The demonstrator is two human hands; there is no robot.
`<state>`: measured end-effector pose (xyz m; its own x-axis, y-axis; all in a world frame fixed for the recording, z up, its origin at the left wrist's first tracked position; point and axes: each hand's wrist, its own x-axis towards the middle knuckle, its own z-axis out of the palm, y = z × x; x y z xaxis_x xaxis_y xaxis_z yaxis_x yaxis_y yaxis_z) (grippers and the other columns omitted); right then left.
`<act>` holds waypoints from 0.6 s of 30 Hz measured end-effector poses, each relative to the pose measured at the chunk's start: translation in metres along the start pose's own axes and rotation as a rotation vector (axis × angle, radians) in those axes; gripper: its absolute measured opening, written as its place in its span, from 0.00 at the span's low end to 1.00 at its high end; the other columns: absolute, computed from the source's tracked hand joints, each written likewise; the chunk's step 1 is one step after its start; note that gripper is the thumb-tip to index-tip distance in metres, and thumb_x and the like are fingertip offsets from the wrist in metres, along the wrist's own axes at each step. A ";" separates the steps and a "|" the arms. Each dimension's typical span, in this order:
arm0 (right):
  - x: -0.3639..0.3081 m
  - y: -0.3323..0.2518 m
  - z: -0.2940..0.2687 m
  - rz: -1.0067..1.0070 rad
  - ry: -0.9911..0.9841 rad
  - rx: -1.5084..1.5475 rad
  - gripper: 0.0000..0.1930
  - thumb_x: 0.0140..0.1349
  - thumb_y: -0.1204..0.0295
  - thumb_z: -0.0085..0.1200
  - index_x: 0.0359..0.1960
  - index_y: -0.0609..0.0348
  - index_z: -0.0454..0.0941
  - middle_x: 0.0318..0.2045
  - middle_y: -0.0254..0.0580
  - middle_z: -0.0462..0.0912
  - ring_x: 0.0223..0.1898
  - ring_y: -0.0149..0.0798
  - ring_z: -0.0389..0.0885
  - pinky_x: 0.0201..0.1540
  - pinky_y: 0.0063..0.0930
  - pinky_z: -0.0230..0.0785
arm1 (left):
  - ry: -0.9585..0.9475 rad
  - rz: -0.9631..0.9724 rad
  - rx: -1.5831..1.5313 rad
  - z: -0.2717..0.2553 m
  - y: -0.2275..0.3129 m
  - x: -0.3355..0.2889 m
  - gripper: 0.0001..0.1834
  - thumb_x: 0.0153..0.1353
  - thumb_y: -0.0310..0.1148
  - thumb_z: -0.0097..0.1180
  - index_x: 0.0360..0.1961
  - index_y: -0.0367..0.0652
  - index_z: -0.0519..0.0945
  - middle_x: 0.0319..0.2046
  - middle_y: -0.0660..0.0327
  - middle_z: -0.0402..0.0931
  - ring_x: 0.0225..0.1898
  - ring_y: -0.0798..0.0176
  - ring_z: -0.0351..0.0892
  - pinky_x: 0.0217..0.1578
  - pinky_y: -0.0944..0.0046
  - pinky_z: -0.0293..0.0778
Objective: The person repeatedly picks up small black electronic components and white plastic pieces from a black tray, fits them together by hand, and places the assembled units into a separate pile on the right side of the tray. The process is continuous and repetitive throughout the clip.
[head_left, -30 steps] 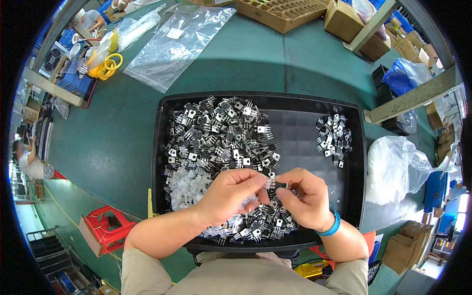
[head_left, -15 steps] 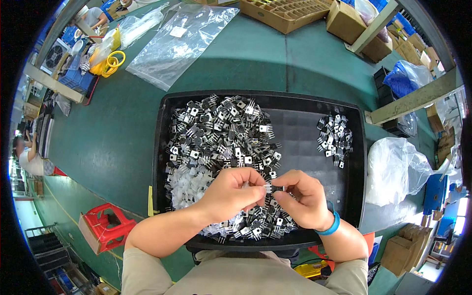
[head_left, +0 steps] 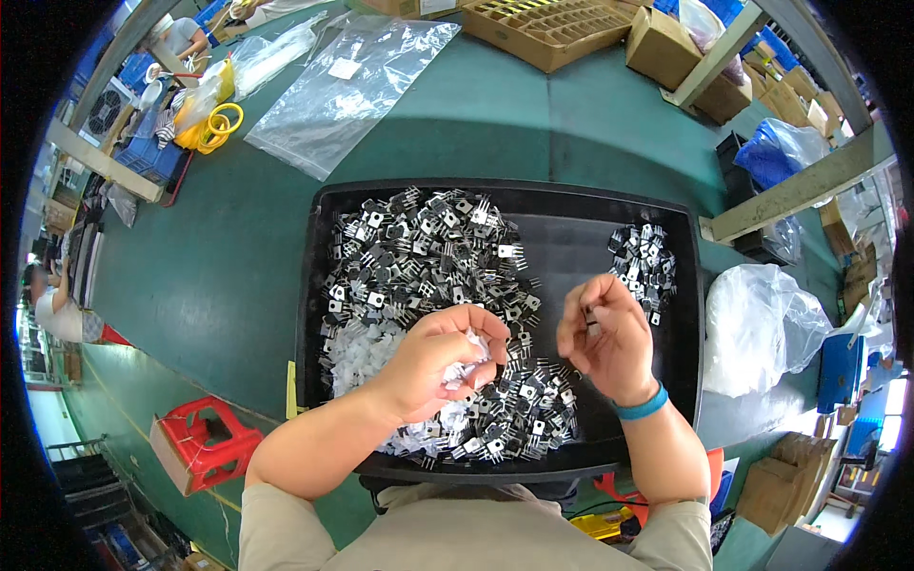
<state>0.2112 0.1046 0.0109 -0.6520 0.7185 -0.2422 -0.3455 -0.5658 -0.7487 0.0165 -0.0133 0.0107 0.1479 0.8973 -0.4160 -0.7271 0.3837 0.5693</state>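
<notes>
A black tray [head_left: 614, 199] holds a big heap of three-legged transistors [head_left: 419, 252] on its left side. White plastic pieces [head_left: 362, 354] lie in a pile at its lower left. My left hand [head_left: 443, 357] is curled over the near part of the heap, closed around several white plastic pieces [head_left: 466, 366]. Farther right, over bare tray bottom, my right hand [head_left: 609, 338] pinches a small transistor [head_left: 592, 322]; the fingers hide most of it. Just beyond that hand is a smaller group of transistors [head_left: 645, 257] at the tray's right.
The tray rests on a green table [head_left: 495, 124]. A clear plastic bag [head_left: 352, 90] lies at the far left, with a divided cardboard box [head_left: 547, 38] at the back. Right of the tray are a bulky plastic bag [head_left: 757, 328] and a metal post [head_left: 800, 190]. A red stool [head_left: 205, 443] stands lower left.
My hands were together over the heap, fingertips meeting at a transistor. They have parted: the right moved right and away from me with the transistor, while the left turned, showing the white pieces.
</notes>
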 end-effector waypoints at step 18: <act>0.025 0.031 -0.030 -0.313 -0.040 -1.477 0.08 0.51 0.75 0.61 0.30 0.60 0.74 0.32 0.47 0.75 0.32 0.54 0.77 0.34 0.40 0.70 | -0.108 -0.006 -0.144 -0.008 -0.005 0.006 0.19 0.62 0.37 0.39 0.44 0.35 0.75 0.32 0.51 0.76 0.21 0.65 0.70 0.11 0.76 0.56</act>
<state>0.2044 0.1171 -0.0365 -0.7085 0.7047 0.0380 0.4836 0.5240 -0.7011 0.0156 -0.0115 0.0000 0.2184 0.9162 -0.3360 -0.8135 0.3611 0.4559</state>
